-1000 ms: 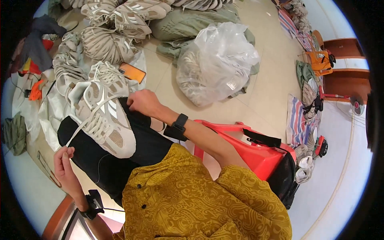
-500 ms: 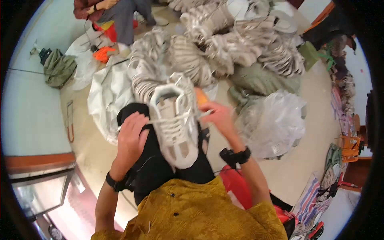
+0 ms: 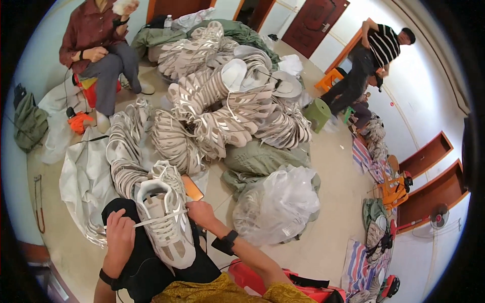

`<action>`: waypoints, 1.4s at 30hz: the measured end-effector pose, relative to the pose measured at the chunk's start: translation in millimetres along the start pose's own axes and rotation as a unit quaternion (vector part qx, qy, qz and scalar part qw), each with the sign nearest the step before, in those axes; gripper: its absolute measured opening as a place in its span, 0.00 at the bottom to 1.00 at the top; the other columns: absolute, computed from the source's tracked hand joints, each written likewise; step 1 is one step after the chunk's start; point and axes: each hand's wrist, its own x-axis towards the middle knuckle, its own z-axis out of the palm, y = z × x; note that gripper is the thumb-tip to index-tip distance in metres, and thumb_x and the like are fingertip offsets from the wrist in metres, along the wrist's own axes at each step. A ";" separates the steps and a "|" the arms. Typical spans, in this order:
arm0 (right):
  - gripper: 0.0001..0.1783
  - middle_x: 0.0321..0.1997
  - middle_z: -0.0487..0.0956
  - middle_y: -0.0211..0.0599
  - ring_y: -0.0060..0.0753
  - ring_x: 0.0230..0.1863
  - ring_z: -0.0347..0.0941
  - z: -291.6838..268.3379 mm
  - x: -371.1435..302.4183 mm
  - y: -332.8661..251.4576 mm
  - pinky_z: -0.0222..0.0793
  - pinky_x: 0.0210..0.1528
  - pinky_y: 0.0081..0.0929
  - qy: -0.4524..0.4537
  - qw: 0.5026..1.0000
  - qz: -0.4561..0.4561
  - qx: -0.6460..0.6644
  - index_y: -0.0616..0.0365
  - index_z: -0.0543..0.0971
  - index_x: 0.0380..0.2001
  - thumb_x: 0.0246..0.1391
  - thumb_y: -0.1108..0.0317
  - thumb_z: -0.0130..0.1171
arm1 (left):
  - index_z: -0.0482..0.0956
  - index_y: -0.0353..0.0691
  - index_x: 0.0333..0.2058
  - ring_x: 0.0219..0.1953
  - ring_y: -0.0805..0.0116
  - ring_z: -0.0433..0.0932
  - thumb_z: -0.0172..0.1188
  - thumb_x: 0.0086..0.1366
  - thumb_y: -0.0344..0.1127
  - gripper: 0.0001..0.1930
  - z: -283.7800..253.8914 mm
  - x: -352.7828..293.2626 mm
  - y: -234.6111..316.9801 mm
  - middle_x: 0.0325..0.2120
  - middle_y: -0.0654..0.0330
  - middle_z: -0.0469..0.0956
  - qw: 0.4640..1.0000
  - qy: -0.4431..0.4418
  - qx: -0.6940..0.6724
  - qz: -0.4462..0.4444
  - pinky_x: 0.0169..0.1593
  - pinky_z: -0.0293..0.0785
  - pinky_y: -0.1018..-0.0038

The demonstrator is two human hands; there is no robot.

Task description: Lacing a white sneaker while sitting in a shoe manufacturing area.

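A beige and white sneaker (image 3: 177, 253) rests on my black-trousered lap, its toe pointing toward me. Its pale shoelace (image 3: 157, 217) runs across the tongue, with lower rows threaded down the front. On the shoe's left, my left hand (image 3: 120, 237) grips one end of the lace, fingers closed. My right hand (image 3: 201, 213) pinches the lace on the other side, close to the collar. Right behind this shoe stands another sneaker (image 3: 169, 173) with light laces. An orange flat object (image 3: 192, 188) lies just beyond my right hand.
Ahead lies a big pile of nested beige shoe uppers (image 3: 212, 116). A clear plastic bag (image 3: 283, 204) sits to the right, a white sack (image 3: 83, 177) to the left. One person (image 3: 93, 38) sits far left; another (image 3: 376, 48) stands far right. Beside me is a red stool (image 3: 250, 276).
My view has lifted and turned right, bringing the standing person and doors into sight. Both hands still hold the lace across the shoe.
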 end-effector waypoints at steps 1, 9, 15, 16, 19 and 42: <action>0.09 0.22 0.77 0.43 0.47 0.27 0.75 4.6 1.6 1.9 0.70 0.31 0.42 0.009 1.000 -0.009 0.003 0.53 0.79 0.25 0.39 0.68 0.51 | 0.71 0.36 0.26 0.42 0.53 0.70 0.57 0.46 0.23 0.06 -4.8 1.9 1.9 0.24 0.54 0.70 0.999 0.037 -0.004 -0.006 0.51 0.63 0.54; 0.09 0.16 0.75 0.32 0.20 0.17 0.70 -44.7 -9.6 41.6 0.65 0.21 0.19 0.068 0.961 0.024 0.268 0.60 0.80 0.30 0.45 0.70 0.55 | 0.74 0.39 0.25 0.30 0.56 0.72 0.61 0.47 0.26 0.05 -26.9 -3.2 -8.2 0.22 0.57 0.73 0.997 0.021 -0.062 -0.050 0.38 0.66 0.63; 0.07 0.16 0.76 0.32 0.19 0.17 0.71 -68.4 -7.7 35.7 0.65 0.21 0.17 0.098 0.891 0.091 0.434 0.63 0.80 0.27 0.45 0.72 0.54 | 0.75 0.41 0.27 0.30 0.58 0.73 0.60 0.50 0.29 0.05 -45.4 -25.9 -22.5 0.21 0.57 0.73 0.997 0.000 -0.020 -0.070 0.38 0.67 0.64; 0.07 0.17 0.76 0.31 0.18 0.18 0.71 -71.5 -6.7 31.2 0.64 0.21 0.16 0.107 0.880 0.092 0.454 0.64 0.80 0.26 0.44 0.74 0.54 | 0.75 0.41 0.28 0.29 0.59 0.73 0.59 0.51 0.30 0.05 -47.1 -31.5 -26.1 0.20 0.58 0.73 0.997 -0.016 -0.015 -0.078 0.38 0.67 0.66; 0.08 0.18 0.76 0.33 0.20 0.19 0.71 -80.3 -2.0 31.5 0.65 0.22 0.15 0.113 0.881 0.088 0.452 0.66 0.79 0.28 0.42 0.77 0.53 | 0.77 0.41 0.29 0.28 0.57 0.74 0.57 0.54 0.31 0.04 -57.2 -40.4 -32.1 0.22 0.56 0.75 0.982 -0.067 -0.090 -0.151 0.35 0.68 0.64; 0.29 0.43 0.76 0.39 0.37 0.43 0.72 -139.1 -24.5 33.1 0.69 0.36 0.25 -0.003 0.630 -0.067 0.774 0.63 0.73 0.47 0.33 0.83 0.54 | 0.79 0.39 0.33 0.29 0.62 0.78 0.54 0.58 0.37 0.10 -130.6 -82.6 -54.7 0.28 0.56 0.79 0.889 -0.184 -0.215 -0.359 0.35 0.73 0.72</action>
